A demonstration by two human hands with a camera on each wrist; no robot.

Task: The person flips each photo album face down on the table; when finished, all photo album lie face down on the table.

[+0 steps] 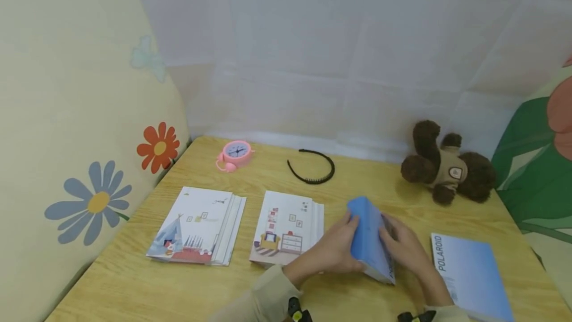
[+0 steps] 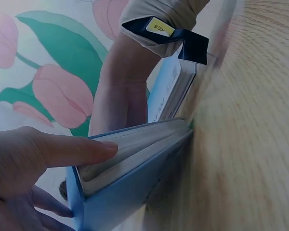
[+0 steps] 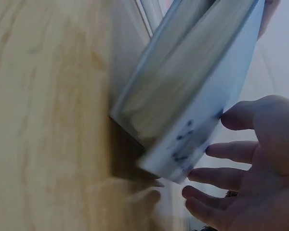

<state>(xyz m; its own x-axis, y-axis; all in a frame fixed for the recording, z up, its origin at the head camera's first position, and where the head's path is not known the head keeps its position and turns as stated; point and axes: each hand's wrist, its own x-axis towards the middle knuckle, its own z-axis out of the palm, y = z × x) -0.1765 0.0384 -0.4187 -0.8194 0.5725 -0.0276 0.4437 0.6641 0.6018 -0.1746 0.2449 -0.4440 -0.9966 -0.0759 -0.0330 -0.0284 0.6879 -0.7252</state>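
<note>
A blue photo album [image 1: 368, 237] stands tilted on its page edges, spine upward, on the wooden table. My left hand [image 1: 337, 247] grips it from the left. In the left wrist view, the left thumb lies across the page edges of the album [image 2: 130, 187], with the other fingers behind the cover. My right hand [image 1: 404, 242] is at its right side. Seen from the right wrist, the right hand [image 3: 260, 163] has spread fingers, their tips touching the lettered cover. A second blue album marked POLAROID [image 1: 473, 275] lies flat beside the right forearm.
Two stacks of white illustrated albums, the left stack [image 1: 192, 227] and the middle stack [image 1: 286, 225], lie left of my hands. Farther back are a pink alarm clock [image 1: 237, 153], a black headband [image 1: 330, 165] and a brown plush toy [image 1: 451, 165]. White cloth [image 1: 335, 53] hangs behind the table.
</note>
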